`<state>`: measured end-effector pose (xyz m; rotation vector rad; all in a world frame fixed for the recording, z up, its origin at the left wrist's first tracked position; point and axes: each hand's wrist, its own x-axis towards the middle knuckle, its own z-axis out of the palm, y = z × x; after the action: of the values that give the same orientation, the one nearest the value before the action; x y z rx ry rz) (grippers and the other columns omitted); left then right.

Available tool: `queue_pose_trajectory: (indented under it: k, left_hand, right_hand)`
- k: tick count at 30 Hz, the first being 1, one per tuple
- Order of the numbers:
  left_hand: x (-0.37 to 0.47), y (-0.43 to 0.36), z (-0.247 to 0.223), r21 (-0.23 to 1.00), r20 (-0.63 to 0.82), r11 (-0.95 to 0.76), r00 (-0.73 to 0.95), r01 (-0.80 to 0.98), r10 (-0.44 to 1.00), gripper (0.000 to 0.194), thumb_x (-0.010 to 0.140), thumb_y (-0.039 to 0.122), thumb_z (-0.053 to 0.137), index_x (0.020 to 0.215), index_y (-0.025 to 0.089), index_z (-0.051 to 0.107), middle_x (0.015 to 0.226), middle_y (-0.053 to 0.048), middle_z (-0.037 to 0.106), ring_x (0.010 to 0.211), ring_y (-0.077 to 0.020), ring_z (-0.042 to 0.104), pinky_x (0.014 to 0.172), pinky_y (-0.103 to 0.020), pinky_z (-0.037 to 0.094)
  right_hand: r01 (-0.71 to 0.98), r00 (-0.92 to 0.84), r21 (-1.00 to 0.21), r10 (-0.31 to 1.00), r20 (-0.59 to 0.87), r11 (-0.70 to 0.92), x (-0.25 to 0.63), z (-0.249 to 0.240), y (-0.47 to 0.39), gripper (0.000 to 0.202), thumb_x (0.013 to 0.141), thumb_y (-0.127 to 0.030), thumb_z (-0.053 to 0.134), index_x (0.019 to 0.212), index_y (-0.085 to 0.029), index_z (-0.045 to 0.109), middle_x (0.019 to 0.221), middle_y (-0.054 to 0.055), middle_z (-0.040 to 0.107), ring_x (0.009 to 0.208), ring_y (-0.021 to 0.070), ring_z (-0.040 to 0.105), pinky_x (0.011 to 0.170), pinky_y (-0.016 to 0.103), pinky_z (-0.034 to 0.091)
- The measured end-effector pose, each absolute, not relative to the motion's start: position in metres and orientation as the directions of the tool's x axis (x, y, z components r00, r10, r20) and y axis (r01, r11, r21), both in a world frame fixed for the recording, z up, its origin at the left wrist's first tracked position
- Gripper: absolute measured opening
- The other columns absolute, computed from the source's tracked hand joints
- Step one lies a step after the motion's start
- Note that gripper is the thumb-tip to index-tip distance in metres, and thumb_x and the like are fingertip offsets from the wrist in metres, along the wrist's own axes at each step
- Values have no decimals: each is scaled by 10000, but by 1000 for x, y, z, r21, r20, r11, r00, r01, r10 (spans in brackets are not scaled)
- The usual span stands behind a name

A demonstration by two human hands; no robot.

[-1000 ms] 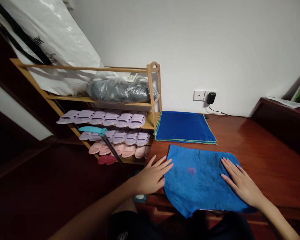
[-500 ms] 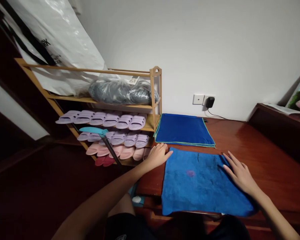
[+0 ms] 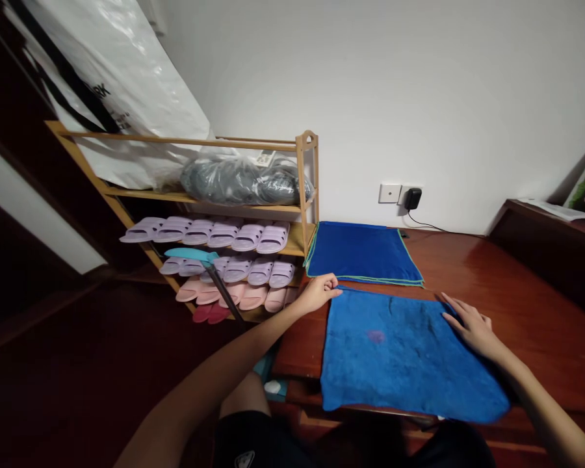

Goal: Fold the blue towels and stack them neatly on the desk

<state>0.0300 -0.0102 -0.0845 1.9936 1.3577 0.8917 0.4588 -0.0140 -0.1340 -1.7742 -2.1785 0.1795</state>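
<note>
A light-blue cloth (image 3: 394,357) with a purple spot and dark marks lies spread on the reddish-brown wooden table, its near edge hanging over the front. At its far left corner, my left hand (image 3: 320,292) is closed, thumb and fingers pinching the cloth's edge. My right hand (image 3: 475,330) rests by the far right corner, fingers stretched out and thumb slightly apart from them, touching the cloth. Just beyond lies a folded stack of darker blue cloths (image 3: 363,253) with green edging, apart from both hands.
Left of the table (image 3: 531,312) stands a wooden shoe rack (image 3: 302,175) with purple slippers (image 3: 273,237), pink ones, a plastic-wrapped grey bundle (image 3: 244,179) and a white bag (image 3: 141,84). A turquoise-topped handle (image 3: 190,254) leans before it. A black charger (image 3: 412,198) is plugged into the wall.
My left hand has gone from spread fingers to a pinch on the cloth's far left corner. The fingers of my right hand have drawn closer together at the far right corner. The view has shifted slightly.
</note>
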Motion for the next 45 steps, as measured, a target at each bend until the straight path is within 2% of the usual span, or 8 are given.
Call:
queue_pose_trajectory:
  k: [7,14,22,29,33,38,41,45]
  left_hand:
    - [36,-31,-52,895,299,-356,231,269,926,290,717,393,686,756,173,501,658,37,519,625,-110,528,614,-214,400]
    - [36,-40,-35,923,318,-352,207,154,925,311,696,399,724,734,161,527,633,49,510,583,-88,494,573,-197,363]
    - [56,12,-57,952,216,-243,150,189,965,404,688,538,667,726,183,479,564,62,476,510,-90,460,482,-185,352]
    - [102,67,-69,875,194,-196,50,443,980,265,818,404,604,735,170,512,562,31,542,544,-132,555,525,-219,416]
    - [122,75,-68,753,232,-192,19,629,973,117,833,228,592,898,131,595,862,-112,671,897,-258,633,792,-378,471]
    - [148,48,-79,503,371,-428,259,751,892,558,886,306,535,1405,191,365,1513,-111,301,1409,-253,198,1131,-421,159]
    - [152,32,-93,288,255,-553,494,782,831,651,939,506,370,1481,170,241,1563,-92,161,1438,-249,78,1152,-461,66]
    - [153,25,-97,309,122,-510,499,803,858,668,934,532,347,1460,124,298,1549,-138,186,1436,-280,82,1143,-515,32]
  right_hand:
    - [868,-158,-455,979,130,200,459,-122,1,546,738,-619,484,1129,-256,600,1289,135,525,1188,371,424,933,624,302]
    - [709,-302,-650,951,70,273,466,-99,-3,318,751,-512,576,789,-205,505,741,6,590,699,156,560,654,284,468]
    - [360,-84,-933,996,-35,-3,489,-93,20,578,621,-504,752,1101,-217,606,1090,65,668,945,231,645,830,313,519]
    - [531,53,-847,997,59,22,512,-103,61,510,609,-586,646,885,-158,674,809,91,716,748,247,672,701,354,538]
    - [694,142,-719,974,177,29,520,-111,86,463,651,-549,551,870,-162,681,863,102,717,801,255,663,726,358,519]
    - [860,129,-508,945,301,45,517,-117,96,401,722,-504,497,880,-211,719,930,95,705,929,272,626,794,362,481]
    - [920,117,-390,921,373,41,510,-111,88,437,767,-501,451,858,-169,721,1075,155,646,1028,314,571,840,410,453]
    - [959,49,-274,914,403,69,483,-98,66,412,828,-467,406,884,-178,694,1031,160,639,964,311,579,776,417,447]
